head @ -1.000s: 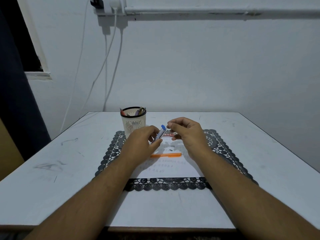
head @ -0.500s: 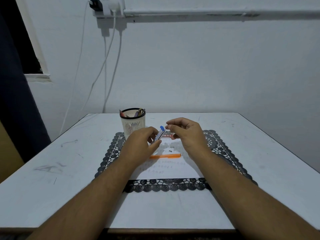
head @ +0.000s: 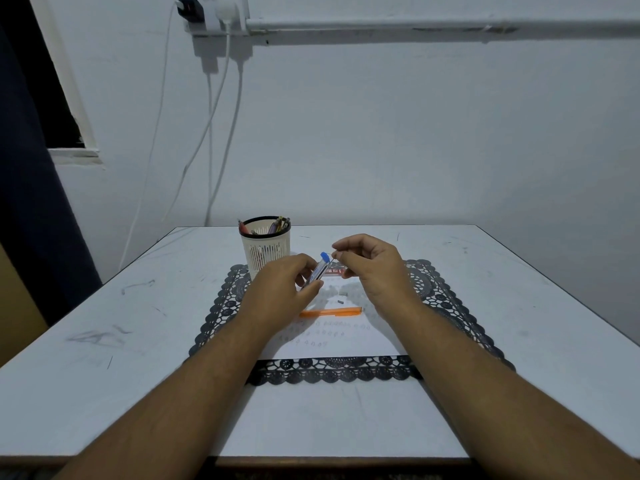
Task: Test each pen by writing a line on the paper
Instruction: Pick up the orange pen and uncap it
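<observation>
Holding pens (several): slotted cup [head: 265, 249]

1. My left hand [head: 282, 292] is raised over the table, back toward me, fingers curled and pinched closed around a small clear tube.
2. My right hand [head: 372, 268] hangs just beside it, slightly higher, thumb and forefinger pressed together at the tips.
3. Both my forearms are bare and angle inward.

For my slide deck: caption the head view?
Left hand holds blue-capped tube; right hand pinches at its cap.
</observation>
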